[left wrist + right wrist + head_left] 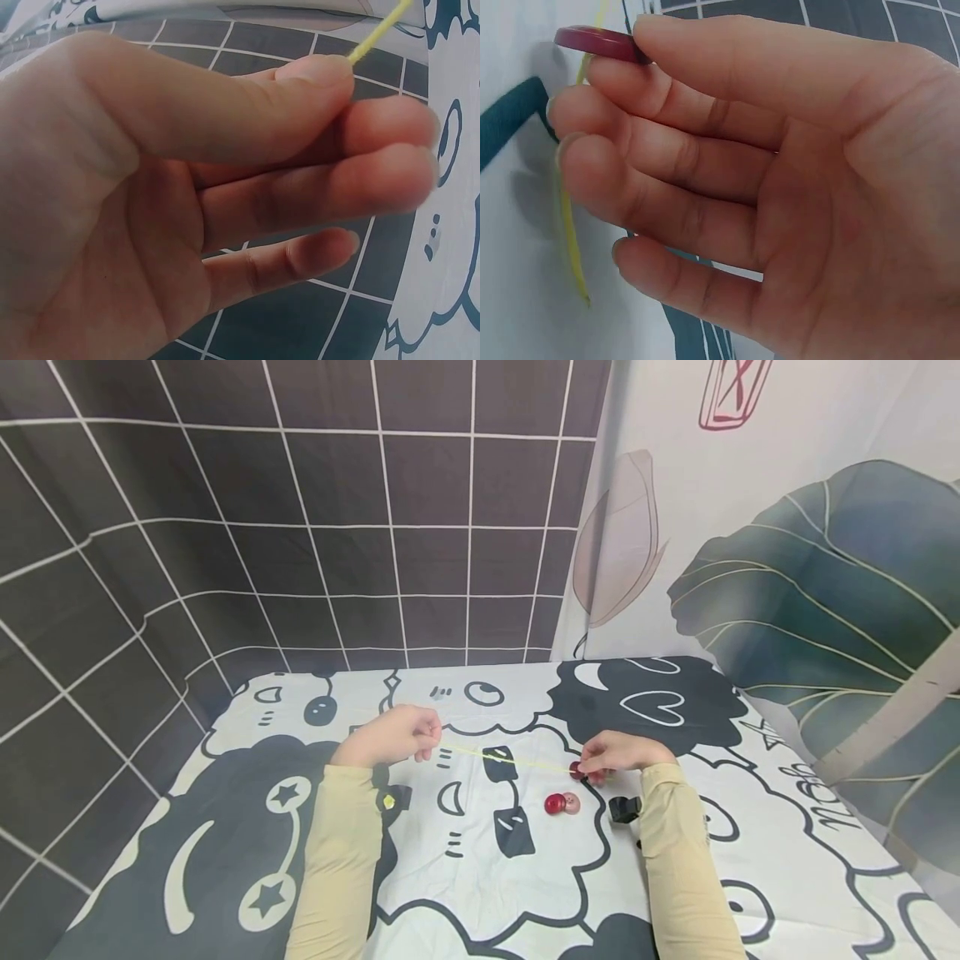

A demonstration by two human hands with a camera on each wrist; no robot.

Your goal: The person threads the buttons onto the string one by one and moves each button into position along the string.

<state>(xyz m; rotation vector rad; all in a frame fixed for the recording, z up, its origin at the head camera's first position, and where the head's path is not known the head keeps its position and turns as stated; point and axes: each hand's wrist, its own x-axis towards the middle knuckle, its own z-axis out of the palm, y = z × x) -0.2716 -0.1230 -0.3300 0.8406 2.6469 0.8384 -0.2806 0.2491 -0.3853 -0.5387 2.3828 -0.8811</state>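
Note:
My left hand (401, 732) pinches one end of a yellow string (379, 34) between thumb and forefinger, the other fingers loosely bent. From there the string runs nearly straight across to my right hand (618, 753). Between right thumb and forefinger I pinch a dark red button (596, 42) by its edge, held flat. The string passes at the button, and its loose tail (571, 247) hangs below behind the fingers. On the cloth in front of the right hand lie a bright red button (555, 803) and a pink button (572, 802), side by side.
A white cloth with black cartoon drawings (480, 885) covers the table. Behind it hangs a dark grid-patterned curtain (337, 527), with a leaf-printed white one (637, 552) at the right. Black wrist cameras (624, 810) sit below both wrists.

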